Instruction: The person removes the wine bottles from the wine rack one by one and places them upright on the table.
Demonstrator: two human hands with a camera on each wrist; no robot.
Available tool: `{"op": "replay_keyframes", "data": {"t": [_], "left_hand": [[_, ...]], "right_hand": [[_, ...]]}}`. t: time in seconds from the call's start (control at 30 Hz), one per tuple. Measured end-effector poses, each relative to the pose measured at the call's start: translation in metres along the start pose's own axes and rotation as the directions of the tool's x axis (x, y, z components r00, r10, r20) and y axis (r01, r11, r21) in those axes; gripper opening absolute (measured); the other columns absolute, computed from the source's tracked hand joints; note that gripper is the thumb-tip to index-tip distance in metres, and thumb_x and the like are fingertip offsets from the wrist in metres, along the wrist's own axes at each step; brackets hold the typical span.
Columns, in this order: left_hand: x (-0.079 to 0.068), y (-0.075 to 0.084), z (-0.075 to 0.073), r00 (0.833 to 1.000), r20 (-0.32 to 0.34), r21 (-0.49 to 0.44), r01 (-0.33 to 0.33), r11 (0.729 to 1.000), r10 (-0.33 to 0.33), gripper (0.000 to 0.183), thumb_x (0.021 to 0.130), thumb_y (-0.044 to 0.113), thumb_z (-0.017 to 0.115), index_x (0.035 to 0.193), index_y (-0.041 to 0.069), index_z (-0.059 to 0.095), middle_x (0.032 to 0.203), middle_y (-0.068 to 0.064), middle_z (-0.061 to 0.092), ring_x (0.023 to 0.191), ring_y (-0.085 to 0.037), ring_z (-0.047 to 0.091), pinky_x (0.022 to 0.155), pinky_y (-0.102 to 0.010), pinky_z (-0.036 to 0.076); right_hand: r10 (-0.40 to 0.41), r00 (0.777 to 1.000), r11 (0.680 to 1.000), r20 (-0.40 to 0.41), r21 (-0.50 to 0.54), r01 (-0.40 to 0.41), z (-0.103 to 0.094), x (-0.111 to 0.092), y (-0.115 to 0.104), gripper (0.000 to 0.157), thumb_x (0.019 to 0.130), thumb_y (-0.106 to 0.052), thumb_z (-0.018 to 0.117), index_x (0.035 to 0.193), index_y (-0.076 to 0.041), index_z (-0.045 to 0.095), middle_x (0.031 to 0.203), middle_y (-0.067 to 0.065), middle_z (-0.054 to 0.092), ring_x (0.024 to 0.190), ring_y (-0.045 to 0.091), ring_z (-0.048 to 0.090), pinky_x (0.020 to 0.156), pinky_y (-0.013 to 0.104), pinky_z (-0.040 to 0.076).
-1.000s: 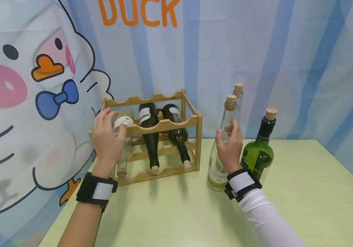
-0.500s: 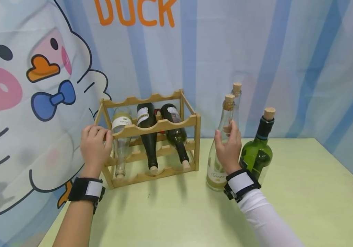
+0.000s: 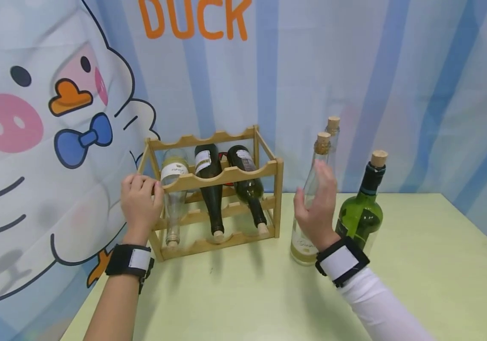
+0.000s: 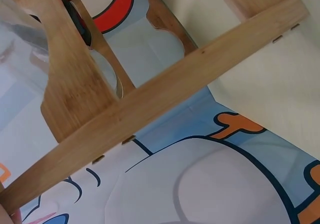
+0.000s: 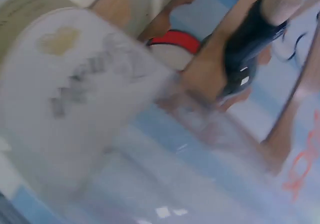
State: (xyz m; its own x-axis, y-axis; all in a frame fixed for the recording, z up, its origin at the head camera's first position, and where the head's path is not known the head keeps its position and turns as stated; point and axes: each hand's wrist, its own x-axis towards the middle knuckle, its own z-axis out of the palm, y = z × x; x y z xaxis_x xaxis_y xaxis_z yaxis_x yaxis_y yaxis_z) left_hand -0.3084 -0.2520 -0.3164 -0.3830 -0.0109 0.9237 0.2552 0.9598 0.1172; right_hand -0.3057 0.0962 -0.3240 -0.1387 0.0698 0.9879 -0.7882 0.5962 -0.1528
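My left hand [image 3: 142, 201] grips the top front left corner of a wooden wine rack [image 3: 222, 179], fingers curled over it. In the left wrist view, the rack's corner post [image 4: 165, 94] runs diagonally, with a sliver of hand at the lower left. Three corked bottles lie in the top tier: a clear bottle [image 3: 175, 201] and two dark wine bottles [image 3: 212, 196], necks tilted down toward me. My right hand [image 3: 318, 213], thumb and fingers apart, is at an upright clear bottle [image 3: 304, 244]; contact cannot be told. Its label [image 5: 95, 79] fills much of the right wrist view, blurred.
A green wine bottle [image 3: 360, 213] stands right of my right hand. Another clear corked bottle [image 3: 333, 132] stands behind the nearer one. The pale green table [image 3: 243, 298] meets a printed duck curtain [image 3: 303, 61] at the back and left.
My left hand has moved from over the clear bottle in the rack down and left to the rack's front corner. My right hand's fingers have straightened beside the upright bottle.
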Motion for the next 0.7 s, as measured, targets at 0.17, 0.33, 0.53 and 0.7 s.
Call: {"op": "replay_keyframes", "data": {"t": [0.17,0.33,0.53,0.7], "left_hand": [[-0.002,0.0,-0.003,1.0,0.025,0.02,-0.009,1.0,0.008,0.027,0.087,0.017,0.046,0.077,-0.003,0.062,0.084,-0.018,0.056,0.096,-0.035,0.045,0.092,-0.042,0.032],[-0.001,0.001,0.0,1.0,0.009,0.012,-0.023,1.0,0.023,0.024,0.085,0.015,0.048,0.076,-0.002,0.061,0.083,-0.017,0.055,0.094,-0.034,0.045,0.09,-0.042,0.034],[-0.002,0.001,-0.001,0.999,-0.021,0.013,-0.025,1.0,0.026,0.023,0.084,0.014,0.049,0.073,-0.002,0.061,0.081,-0.017,0.055,0.094,-0.034,0.046,0.09,-0.042,0.034],[-0.002,0.0,-0.002,1.0,0.001,0.028,-0.025,0.999,0.025,0.026,0.086,0.016,0.046,0.075,-0.002,0.061,0.083,-0.017,0.055,0.095,-0.033,0.045,0.092,-0.041,0.032]], "right_hand": [[-0.204,0.842,0.941,0.5,-0.137,0.309,0.011,-0.009,-0.02,0.05,0.072,-0.001,0.062,0.12,-0.004,0.05,0.127,0.02,0.045,0.124,0.034,0.035,0.1,0.045,0.032],[-0.119,0.633,0.834,0.765,-0.269,0.481,0.023,-0.028,-0.015,0.065,0.07,-0.017,0.072,0.129,-0.016,0.045,0.138,0.016,0.035,0.131,0.029,0.027,0.101,0.045,0.032],[-0.141,0.586,0.761,0.798,-0.291,0.58,0.047,-0.035,-0.003,0.06,0.074,-0.009,0.068,0.129,-0.02,0.045,0.137,0.014,0.038,0.129,0.026,0.033,0.099,0.044,0.034],[-0.123,0.56,0.791,0.819,-0.26,0.554,0.058,-0.036,0.003,0.055,0.073,-0.007,0.068,0.122,-0.026,0.051,0.137,0.011,0.04,0.127,0.025,0.036,0.094,0.043,0.039]]}}
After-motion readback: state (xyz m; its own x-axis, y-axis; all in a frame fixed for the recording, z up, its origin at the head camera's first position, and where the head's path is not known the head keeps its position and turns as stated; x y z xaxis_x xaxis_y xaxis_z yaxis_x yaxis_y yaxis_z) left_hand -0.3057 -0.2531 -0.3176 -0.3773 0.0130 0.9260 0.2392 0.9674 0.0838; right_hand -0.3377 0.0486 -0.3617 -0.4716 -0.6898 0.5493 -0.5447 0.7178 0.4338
